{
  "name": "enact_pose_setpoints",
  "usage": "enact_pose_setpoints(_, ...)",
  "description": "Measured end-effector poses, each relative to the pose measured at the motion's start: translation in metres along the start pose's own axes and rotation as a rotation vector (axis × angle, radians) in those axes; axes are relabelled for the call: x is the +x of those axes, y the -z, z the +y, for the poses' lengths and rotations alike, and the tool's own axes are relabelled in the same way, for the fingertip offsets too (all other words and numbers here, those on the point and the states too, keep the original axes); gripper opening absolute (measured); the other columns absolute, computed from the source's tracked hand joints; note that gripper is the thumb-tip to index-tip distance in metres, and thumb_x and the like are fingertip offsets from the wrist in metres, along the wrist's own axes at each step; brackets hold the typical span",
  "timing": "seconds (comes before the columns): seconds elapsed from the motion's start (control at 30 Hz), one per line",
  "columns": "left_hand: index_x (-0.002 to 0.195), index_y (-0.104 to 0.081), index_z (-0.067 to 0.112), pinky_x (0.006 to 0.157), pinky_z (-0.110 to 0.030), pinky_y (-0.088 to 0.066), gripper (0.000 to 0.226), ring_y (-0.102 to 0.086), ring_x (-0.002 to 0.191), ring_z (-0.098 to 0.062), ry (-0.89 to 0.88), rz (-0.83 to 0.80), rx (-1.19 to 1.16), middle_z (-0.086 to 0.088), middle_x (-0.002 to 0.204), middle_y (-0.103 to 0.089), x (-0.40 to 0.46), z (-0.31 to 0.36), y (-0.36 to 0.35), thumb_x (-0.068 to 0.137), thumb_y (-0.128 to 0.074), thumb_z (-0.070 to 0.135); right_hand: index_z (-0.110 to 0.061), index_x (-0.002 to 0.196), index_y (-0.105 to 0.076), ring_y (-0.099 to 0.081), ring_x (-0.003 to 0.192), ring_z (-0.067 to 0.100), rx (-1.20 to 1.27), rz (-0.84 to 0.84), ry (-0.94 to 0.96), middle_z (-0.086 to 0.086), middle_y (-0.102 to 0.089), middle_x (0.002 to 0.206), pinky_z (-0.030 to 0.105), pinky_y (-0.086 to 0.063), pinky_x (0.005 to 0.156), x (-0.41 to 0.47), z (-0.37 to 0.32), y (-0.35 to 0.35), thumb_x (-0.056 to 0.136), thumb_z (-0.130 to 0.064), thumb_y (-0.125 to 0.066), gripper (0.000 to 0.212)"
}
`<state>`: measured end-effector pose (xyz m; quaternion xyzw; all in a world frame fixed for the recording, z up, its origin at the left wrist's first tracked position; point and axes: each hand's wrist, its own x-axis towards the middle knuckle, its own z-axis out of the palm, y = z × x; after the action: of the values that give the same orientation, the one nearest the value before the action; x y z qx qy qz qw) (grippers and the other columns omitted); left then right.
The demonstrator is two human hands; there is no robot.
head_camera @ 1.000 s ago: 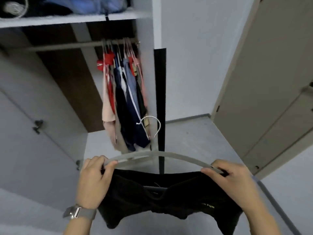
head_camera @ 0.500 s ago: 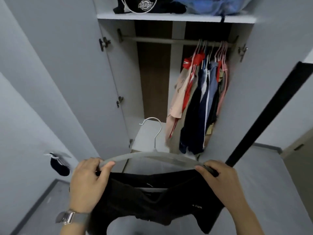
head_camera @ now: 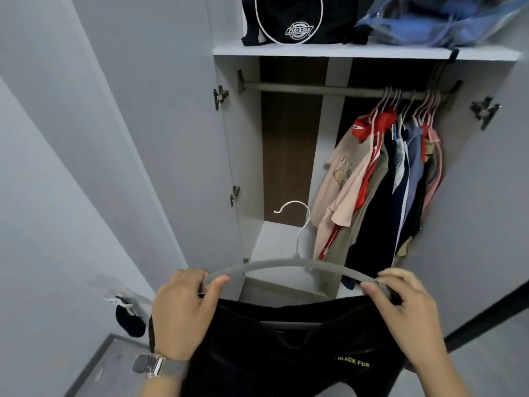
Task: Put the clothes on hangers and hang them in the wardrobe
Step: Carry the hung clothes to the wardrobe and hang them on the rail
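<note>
Gripping the two ends of one grey hanger [head_camera: 297,266], both hands are raised side by side in front of the open wardrobe [head_camera: 234,156]. The left hand [head_camera: 183,313] curls over the hanger's left end, thumb pressed along the top of the arm and fingers wrapped behind it; a watch [head_camera: 148,365] with a metal band sits on that wrist. The right hand [head_camera: 406,310] pinches the right end, thumb on top and fingers bent beneath, its forearm running off toward the lower right corner of the view. The hanger's metal hook [head_camera: 297,216] stands upright, its opening turned left, well below the rail [head_camera: 315,89].

One black garment [head_camera: 289,351] hangs from the hanger between the two hands, draped down in front of the person; small yellow-green lettering reading "BLACK FUN" shows near its right side.

Inside the wardrobe, one rail crosses under one shelf [head_camera: 357,52]. The hung clothes [head_camera: 380,190] are bunched at the rail's right end, touching one another: pale pink, red, olive, black, navy and blue pieces, too tightly packed to count exactly. The left part of the rail is bare. On the shelf's left part rests one black bag [head_camera: 294,21] with white piping, and just beside it at the right lies one blue plastic-wrapped bundle [head_camera: 440,18]. One small dark pouch [head_camera: 128,319] hangs on the wall at the lower left.
</note>
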<state>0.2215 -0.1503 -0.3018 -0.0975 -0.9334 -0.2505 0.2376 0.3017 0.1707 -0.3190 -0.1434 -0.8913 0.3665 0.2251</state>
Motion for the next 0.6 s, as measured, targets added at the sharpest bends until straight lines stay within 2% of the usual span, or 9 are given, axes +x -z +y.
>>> enact_pose_setpoints(0.1, 0.056, -0.048, 0.019, 0.046, -0.026, -0.026, 0.064, -0.040, 0.053, -0.016, -0.019, 0.028, 0.012, 0.009, 0.053, -0.040, 0.023, -0.004, -0.003, 0.087, -0.026, 0.070, -0.030, 0.074, -0.064, -0.057, 0.087, -0.002, -0.026, 0.056, 0.035, -0.014, -0.061, 0.082, 0.004, -0.037, 0.070, 0.019, -0.011, -0.009, 0.086, -0.049, -0.065, 0.023)
enact_pose_setpoints(0.17, 0.056, -0.050, 0.017, 0.046, -0.027, -0.028, 0.067, -0.041, 0.052, -0.018, -0.038, 0.057, 0.006, 0.007, 0.053, -0.041, 0.038, -0.007, -0.008, 0.088, -0.025, 0.070, -0.035, 0.071, -0.061, -0.058, 0.081, 0.005, -0.031, 0.079, 0.042, -0.011, -0.061, 0.078, 0.009, -0.039, 0.066, 0.032, -0.017, -0.015, 0.085, -0.056, -0.058, 0.025)
enact_pose_setpoints(0.23, 0.055, -0.047, 0.017, 0.048, -0.029, -0.032, 0.067, -0.042, 0.052, -0.019, -0.065, 0.059, -0.020, 0.007, 0.052, -0.040, 0.055, -0.006, -0.015, 0.089, -0.024, 0.070, -0.036, 0.069, -0.061, -0.057, 0.081, 0.007, -0.042, 0.091, 0.029, -0.014, -0.061, 0.081, 0.010, -0.039, 0.064, 0.046, -0.018, -0.021, 0.086, -0.039, -0.068, 0.019)
enact_pose_setpoints(0.3, 0.054, -0.045, 0.020, 0.047, -0.028, -0.030, 0.064, -0.038, 0.052, -0.016, -0.099, 0.048, -0.035, 0.011, 0.052, -0.036, 0.077, -0.002, -0.023, 0.089, -0.024, 0.070, -0.037, 0.066, -0.061, -0.057, 0.082, 0.004, -0.050, 0.113, -0.014, -0.013, -0.063, 0.078, 0.007, -0.038, 0.064, 0.062, -0.013, -0.021, 0.082, -0.023, -0.074, 0.025)
enact_pose_setpoints(0.37, 0.055, -0.046, 0.022, 0.046, -0.025, -0.026, 0.061, -0.037, 0.051, -0.013, -0.152, 0.052, -0.043, 0.013, 0.052, -0.034, 0.101, 0.007, -0.033, 0.090, -0.025, 0.068, -0.035, 0.066, -0.062, -0.057, 0.084, -0.001, -0.047, 0.153, -0.072, -0.006, -0.064, 0.071, 0.003, -0.037, 0.066, 0.079, -0.010, -0.018, 0.080, -0.024, -0.076, 0.023)
enact_pose_setpoints(0.4, 0.055, -0.047, 0.023, 0.046, -0.024, -0.027, 0.061, -0.039, 0.050, -0.013, -0.179, 0.054, -0.057, 0.013, 0.052, -0.036, 0.114, 0.013, -0.040, 0.090, -0.025, 0.068, -0.038, 0.071, -0.063, -0.056, 0.084, -0.005, -0.033, 0.184, -0.096, -0.004, -0.064, 0.070, 0.001, -0.036, 0.066, 0.089, -0.010, -0.015, 0.080, -0.031, -0.077, 0.018)
enact_pose_setpoints(0.47, 0.055, -0.046, 0.023, 0.046, -0.026, -0.031, 0.061, -0.041, 0.051, -0.012, -0.218, 0.053, -0.088, 0.012, 0.053, -0.038, 0.142, 0.024, -0.053, 0.091, -0.024, 0.068, -0.049, 0.078, -0.061, -0.055, 0.083, -0.011, -0.014, 0.243, -0.121, -0.007, -0.064, 0.077, -0.001, -0.035, 0.066, 0.107, -0.012, -0.009, 0.074, -0.053, -0.072, 0.013)
enact_pose_setpoints(0.5, 0.056, -0.043, 0.025, 0.046, -0.025, -0.031, 0.060, -0.039, 0.050, -0.011, -0.226, 0.052, -0.102, 0.013, 0.053, -0.036, 0.157, 0.029, -0.059, 0.090, -0.023, 0.069, -0.050, 0.078, -0.061, -0.055, 0.081, -0.010, -0.016, 0.261, -0.129, -0.011, -0.064, 0.083, -0.001, -0.035, 0.065, 0.117, -0.012, -0.006, 0.073, -0.054, -0.072, 0.013)
enact_pose_setpoints(0.6, 0.058, -0.032, 0.032, 0.044, -0.013, -0.020, 0.051, -0.030, 0.048, -0.005, -0.241, 0.035, -0.108, 0.016, 0.052, -0.025, 0.204, 0.036, -0.081, 0.090, -0.021, 0.070, -0.047, 0.079, -0.062, -0.059, 0.073, 0.008, -0.037, 0.265, -0.147, -0.001, -0.065, 0.069, 0.005, -0.037, 0.067, 0.153, -0.012, -0.003, 0.079, -0.029, -0.078, 0.024)
